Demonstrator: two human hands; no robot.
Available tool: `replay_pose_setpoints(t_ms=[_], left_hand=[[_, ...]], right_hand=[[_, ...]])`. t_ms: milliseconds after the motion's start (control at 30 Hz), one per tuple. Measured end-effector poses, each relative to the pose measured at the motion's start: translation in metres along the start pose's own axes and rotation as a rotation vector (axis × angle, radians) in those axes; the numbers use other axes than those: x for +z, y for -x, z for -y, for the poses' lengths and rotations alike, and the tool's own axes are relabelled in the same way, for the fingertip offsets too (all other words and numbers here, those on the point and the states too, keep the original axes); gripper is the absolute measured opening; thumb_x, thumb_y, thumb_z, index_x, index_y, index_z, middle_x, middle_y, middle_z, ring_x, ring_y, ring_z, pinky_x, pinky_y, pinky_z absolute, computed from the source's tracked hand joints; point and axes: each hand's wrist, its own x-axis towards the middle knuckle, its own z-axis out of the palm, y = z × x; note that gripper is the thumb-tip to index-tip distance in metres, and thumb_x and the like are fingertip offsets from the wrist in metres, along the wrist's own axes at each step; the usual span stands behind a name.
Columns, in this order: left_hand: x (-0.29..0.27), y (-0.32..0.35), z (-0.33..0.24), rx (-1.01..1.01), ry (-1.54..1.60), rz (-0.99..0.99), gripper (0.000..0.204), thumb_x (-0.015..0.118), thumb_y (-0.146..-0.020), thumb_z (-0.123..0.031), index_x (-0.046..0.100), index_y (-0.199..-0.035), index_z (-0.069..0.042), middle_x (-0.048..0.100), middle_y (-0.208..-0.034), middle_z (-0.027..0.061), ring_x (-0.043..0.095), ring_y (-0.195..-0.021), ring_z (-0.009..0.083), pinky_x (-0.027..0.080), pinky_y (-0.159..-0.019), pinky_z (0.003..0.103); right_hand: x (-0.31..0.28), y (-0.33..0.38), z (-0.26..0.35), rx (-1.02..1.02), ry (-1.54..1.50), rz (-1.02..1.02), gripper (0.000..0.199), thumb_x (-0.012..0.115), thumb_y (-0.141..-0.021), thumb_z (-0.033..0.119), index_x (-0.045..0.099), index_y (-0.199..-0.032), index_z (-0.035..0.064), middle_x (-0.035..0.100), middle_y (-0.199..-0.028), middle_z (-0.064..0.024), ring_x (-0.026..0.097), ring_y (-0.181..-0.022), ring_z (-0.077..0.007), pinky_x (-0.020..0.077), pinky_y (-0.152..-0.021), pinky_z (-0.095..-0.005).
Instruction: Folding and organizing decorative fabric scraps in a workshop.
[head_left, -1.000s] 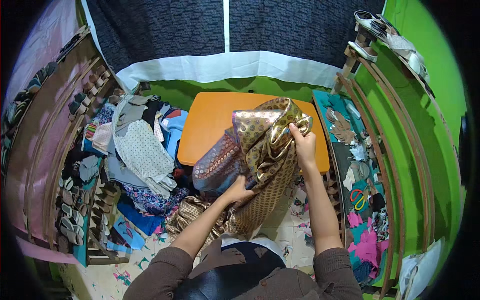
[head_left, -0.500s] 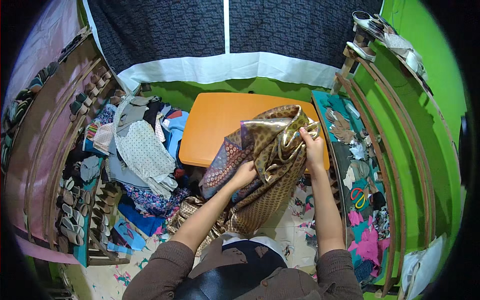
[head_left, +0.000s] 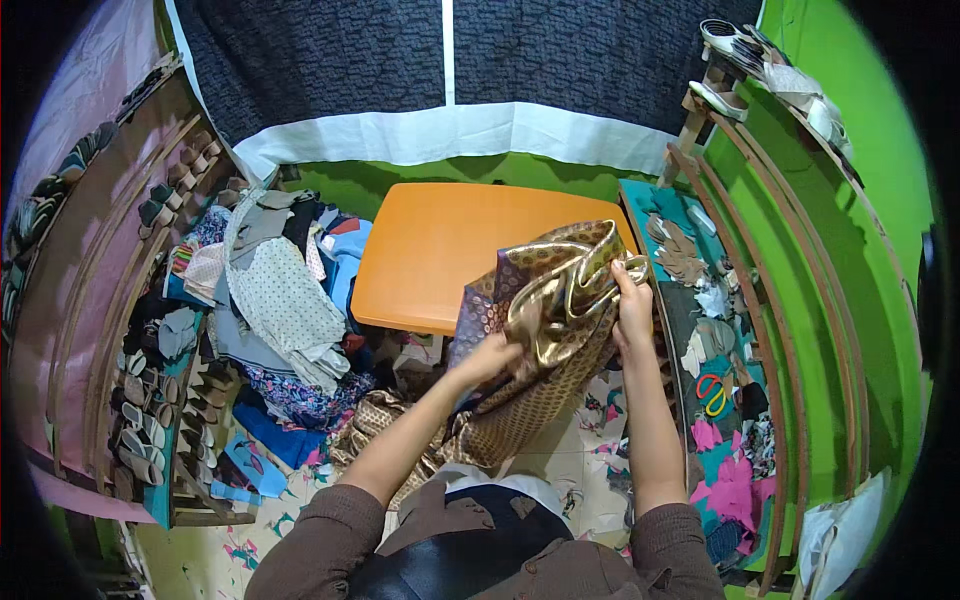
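A large shiny gold and brown patterned cloth (head_left: 545,340) hangs in loose folds in front of me, over the near right part of an orange table (head_left: 430,250). My right hand (head_left: 633,305) pinches its upper right edge, thumb on top. My left hand (head_left: 488,360) grips the cloth lower down on its left side, its fingertips partly lost in the folds and a little blurred. A purplish, circle-patterned part of the cloth shows at its left. The lower end trails down towards my lap and the floor.
To the left lies a heap of folded clothes (head_left: 285,290) beside racks of shoes (head_left: 145,430). A bench on the right holds fabric scraps (head_left: 735,490) and scissors with red and yellow handles (head_left: 712,393). Cuttings litter the tiled floor (head_left: 560,470). A dark curtain (head_left: 320,70) hangs behind the table.
The cloth's folds have shifted and bunched nearer my right hand, and its purplish left part has drawn in to the right. Both hands have moved slightly and still hold it.
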Motion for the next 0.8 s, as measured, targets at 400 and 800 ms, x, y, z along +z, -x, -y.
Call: replay_pose_setpoints(t_ms=[400,800], left_hand=[[0.010,0.006,-0.225,0.374,0.390,0.091,0.041,0.040,-0.091,-0.038,0.053,-0.100,0.000,0.056,-0.099,0.0042,0.051,-0.085,0.0100,0.042,-0.077,0.026],[0.084,0.055,-0.021,0.305,-0.592,-0.447,0.039,0.050,-0.086,-0.026,0.047,-0.116,-0.001,0.051,-0.113,0.0198,0.048,-0.104,0.0312,0.039,-0.086,0.036]], right_hand=[[-0.002,0.047,0.045,-0.271,0.645,0.545,0.049,0.064,-0.077,0.021,0.046,-0.116,-0.0020,0.054,-0.109,-0.0114,0.050,-0.101,-0.0199,0.0417,-0.083,-0.0310],[-0.044,0.061,0.061,-0.184,0.467,0.441,0.014,0.061,-0.078,0.006,0.060,-0.088,-0.0025,0.058,-0.075,-0.0007,0.048,-0.068,-0.0082,0.0390,-0.062,-0.0245]])
